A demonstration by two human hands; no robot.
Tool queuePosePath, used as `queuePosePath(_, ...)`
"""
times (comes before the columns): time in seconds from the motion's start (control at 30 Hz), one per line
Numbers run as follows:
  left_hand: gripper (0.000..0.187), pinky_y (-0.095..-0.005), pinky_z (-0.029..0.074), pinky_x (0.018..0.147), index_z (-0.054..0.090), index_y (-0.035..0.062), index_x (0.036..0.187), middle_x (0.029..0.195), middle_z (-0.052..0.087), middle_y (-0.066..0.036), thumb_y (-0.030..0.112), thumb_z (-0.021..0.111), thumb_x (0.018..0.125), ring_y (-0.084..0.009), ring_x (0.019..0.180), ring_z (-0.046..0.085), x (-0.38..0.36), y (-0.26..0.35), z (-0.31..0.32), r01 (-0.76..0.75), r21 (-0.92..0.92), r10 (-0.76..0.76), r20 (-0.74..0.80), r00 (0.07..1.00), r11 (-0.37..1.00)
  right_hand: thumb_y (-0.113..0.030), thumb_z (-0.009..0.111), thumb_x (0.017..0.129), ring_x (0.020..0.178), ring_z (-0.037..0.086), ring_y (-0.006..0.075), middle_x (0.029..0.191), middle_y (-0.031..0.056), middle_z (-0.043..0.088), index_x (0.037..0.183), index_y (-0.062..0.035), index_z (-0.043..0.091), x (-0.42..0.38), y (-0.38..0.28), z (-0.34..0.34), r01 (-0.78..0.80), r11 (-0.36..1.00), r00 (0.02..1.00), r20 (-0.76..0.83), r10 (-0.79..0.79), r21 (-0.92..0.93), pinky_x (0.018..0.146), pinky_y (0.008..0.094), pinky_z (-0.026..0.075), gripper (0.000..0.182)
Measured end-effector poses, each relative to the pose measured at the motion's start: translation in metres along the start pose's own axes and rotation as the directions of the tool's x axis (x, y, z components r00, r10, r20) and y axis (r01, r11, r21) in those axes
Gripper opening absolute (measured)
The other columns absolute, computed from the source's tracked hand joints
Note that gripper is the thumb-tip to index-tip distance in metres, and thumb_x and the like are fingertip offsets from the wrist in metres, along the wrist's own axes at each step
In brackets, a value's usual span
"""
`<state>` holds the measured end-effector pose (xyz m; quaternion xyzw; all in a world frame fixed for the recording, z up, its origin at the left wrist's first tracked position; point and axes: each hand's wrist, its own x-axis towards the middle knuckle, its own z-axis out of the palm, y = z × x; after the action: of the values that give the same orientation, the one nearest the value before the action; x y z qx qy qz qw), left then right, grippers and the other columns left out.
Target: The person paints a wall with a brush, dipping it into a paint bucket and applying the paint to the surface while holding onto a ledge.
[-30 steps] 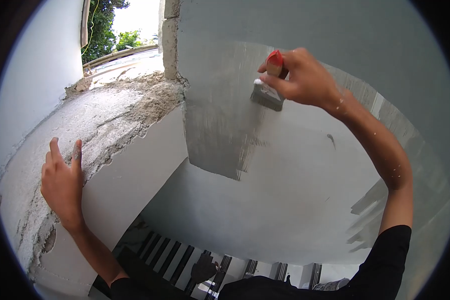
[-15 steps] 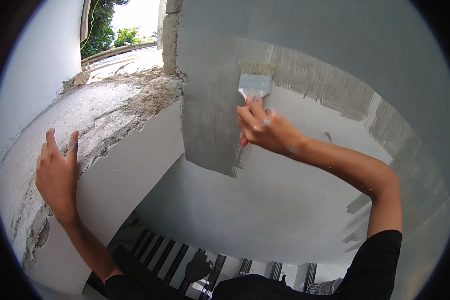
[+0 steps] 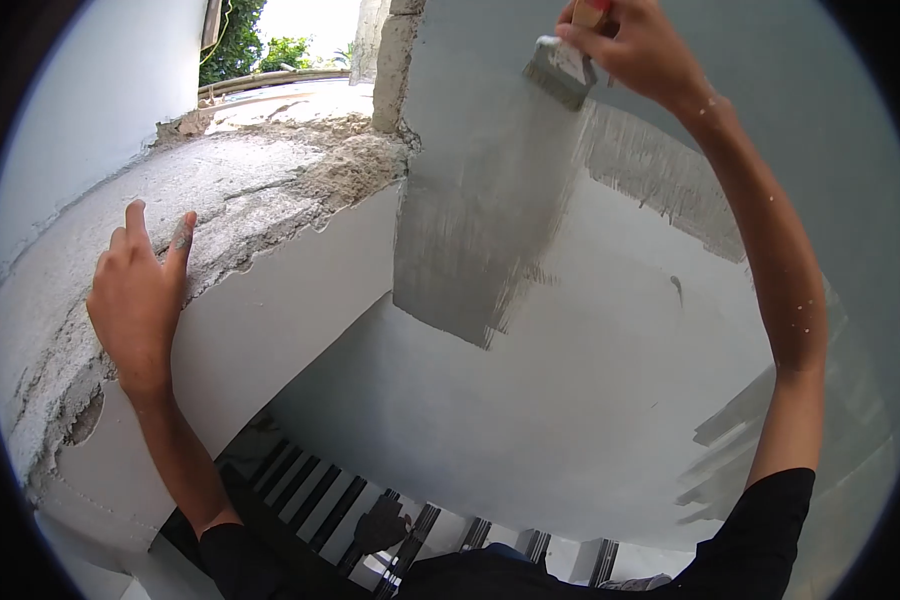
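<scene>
My right hand is raised high at the top of the view, fingers wrapped round the handle of a wide flat paintbrush. The brush points downward, its bristles against the wall at the top of a darker grey coated patch. On the left, my left hand rests on the rough, broken concrete ledge with its fingers apart and nothing held. Grey smears mark its thumb. Pale specks dot my right forearm.
An opening with foliage outside lies beyond the ledge. A rough brown-grey band crosses the wall at right. Far below are dark-edged stair steps and a partly hidden bucket-like container.
My right hand has moved up and slightly right with the paintbrush, which has flipped from bristles up to bristles down. The dark coated area reaches further right. My left hand stays on the ledge.
</scene>
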<state>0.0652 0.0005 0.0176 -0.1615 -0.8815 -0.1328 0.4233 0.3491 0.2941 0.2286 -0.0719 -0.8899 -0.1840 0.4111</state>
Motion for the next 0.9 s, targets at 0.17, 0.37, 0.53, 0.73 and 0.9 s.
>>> queuePosePath(0.17,0.076,-0.0426,0.059,0.078,0.057,0.0099,0.137,0.106,0.072,-0.013,0.072,0.042,0.096,-0.0292,0.095,0.072,-0.001,0.001,0.001,0.008,0.002,-0.008,-0.012,1.0,1.0,-0.008,0.066,0.088,0.068,0.066,0.0286,0.082,0.0157,0.07,0.085,0.0007,0.072,0.052,-0.025,-0.043,0.235,0.897,0.912,-0.234,-0.336,-0.374,0.062,0.0412,0.052,0.011)
queuePosePath(0.37,0.076,-0.0419,0.059,0.077,0.057,0.0105,0.137,0.104,0.072,-0.012,0.072,0.042,0.096,-0.0273,0.095,0.073,0.0,0.0,0.0,-0.004,0.001,0.004,-0.006,1.0,1.0,-0.02,0.07,0.086,0.095,0.069,0.0219,0.096,0.0102,0.063,0.093,-0.0003,0.071,-0.093,-0.037,0.119,0.483,0.578,0.871,0.291,-0.396,-0.658,0.063,0.0276,0.061,0.021)
queuePosePath(0.53,0.074,-0.0407,0.06,0.075,0.057,0.01,0.137,0.1,0.072,-0.012,0.07,0.044,0.096,-0.026,0.093,0.073,-0.001,-0.001,0.002,-0.014,-0.026,0.013,-0.015,1.0,1.0,-0.024,0.069,0.088,0.084,0.067,0.0247,0.092,0.0116,0.062,0.093,0.0002,0.07,-0.21,-0.092,0.19,0.538,0.756,0.834,0.366,-0.414,-0.372,0.054,0.0304,0.055,0.025)
queuePosePath(0.73,0.067,-0.0392,0.06,0.072,0.059,0.009,0.131,0.096,0.072,-0.012,0.065,0.05,0.096,-0.0255,0.09,0.073,-0.002,0.001,-0.005,-0.017,-0.051,0.016,-0.015,1.0,0.999,-0.017,0.068,0.085,0.059,0.059,0.031,0.068,0.0132,0.062,0.08,-0.0023,0.066,-0.145,-0.067,0.177,-0.037,0.994,0.928,0.372,-0.004,0.102,0.054,0.0412,0.046,0.016)
queuePosePath(0.9,0.067,-0.0397,0.06,0.072,0.06,0.0094,0.13,0.095,0.072,-0.012,0.066,0.05,0.096,-0.0263,0.091,0.073,-0.003,0.0,-0.003,-0.003,-0.049,0.002,-0.022,1.0,0.999,-0.024,0.07,0.081,0.053,0.056,0.0361,0.061,0.0198,0.06,0.077,0.0021,0.065,-0.036,-0.025,0.098,0.003,0.995,0.996,0.087,-0.012,0.1,0.057,0.0433,0.045,0.026)
